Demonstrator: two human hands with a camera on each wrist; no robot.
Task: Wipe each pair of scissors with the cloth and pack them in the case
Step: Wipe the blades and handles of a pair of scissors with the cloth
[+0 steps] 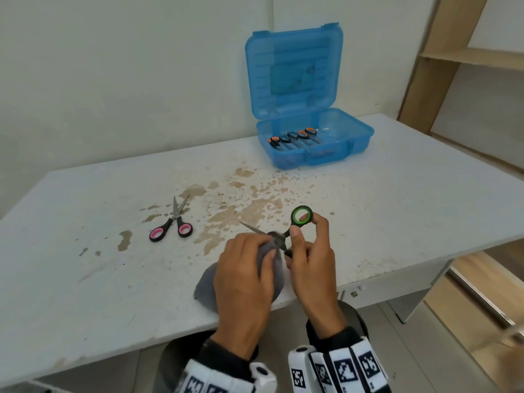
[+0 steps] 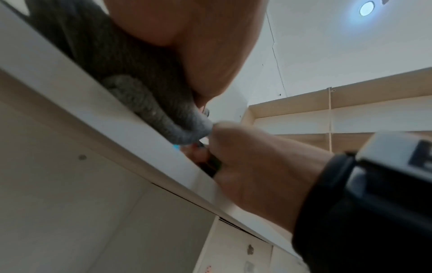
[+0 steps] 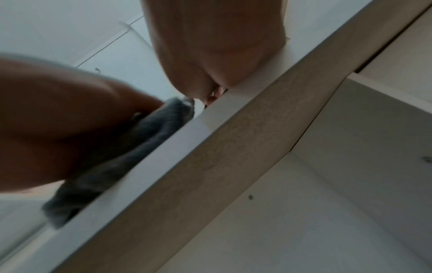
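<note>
My right hand (image 1: 310,268) pinches green-handled scissors (image 1: 295,222) at handles, above near table (image 1: 397,211) edge. My left hand (image 1: 243,279) grips grey cloth (image 1: 205,287), bunched round blades; cloth tail rests on table. Pink-handled scissors (image 1: 173,225) lie well left. Open blue case (image 1: 312,137) at far side holds several pairs.

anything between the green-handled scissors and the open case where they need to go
Nothing visible does. Between the green-handled scissors and the open blue case lies only bare, stained table. The pink-handled scissors lie off to the left.
</note>
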